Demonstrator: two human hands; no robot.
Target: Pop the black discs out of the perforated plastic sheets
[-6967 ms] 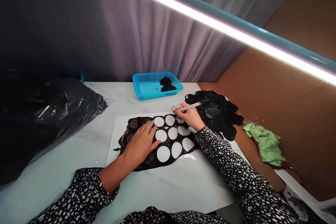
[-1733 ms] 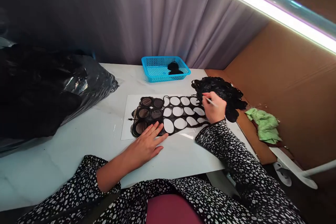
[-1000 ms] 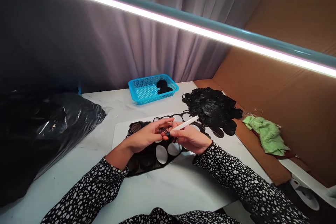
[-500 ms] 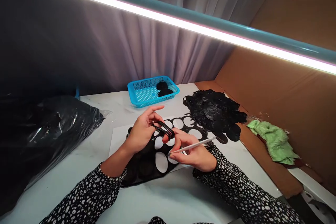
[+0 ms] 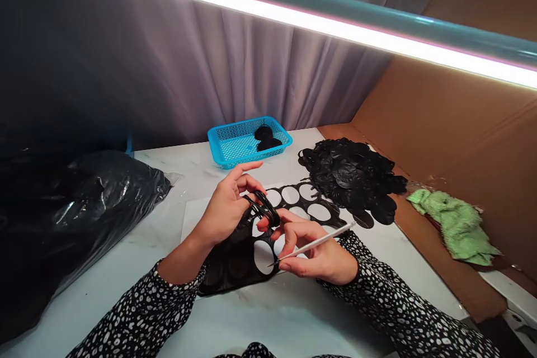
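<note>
Several thin black rings (image 5: 265, 207) hang bunched between my two hands. My left hand (image 5: 229, 206) has its fingers curled round the left side of the bunch, with the index finger stretched out. At the bunch's right end is my right hand (image 5: 312, 249), its thumb and fingers pinching a slim white tool (image 5: 323, 239) with a thin dark tip pointing left. Below both hands lies a black sheet (image 5: 235, 271) with rows of round holes, through which white shows. The sheet rests partly on a white board (image 5: 191, 213).
A blue basket (image 5: 216, 148) with black round pieces stands at the back. Right of it is a heap of black discs (image 5: 352, 170). A green cloth (image 5: 457, 226) lies beside the cardboard wall (image 5: 461, 140). A large black plastic bag (image 5: 96, 207) fills the left. A lit tube crosses overhead.
The view has shifted slightly, so the table objects appear further right. My right hand has tilted the white tool a little, and the rings are spread somewhat differently between my hands.
</note>
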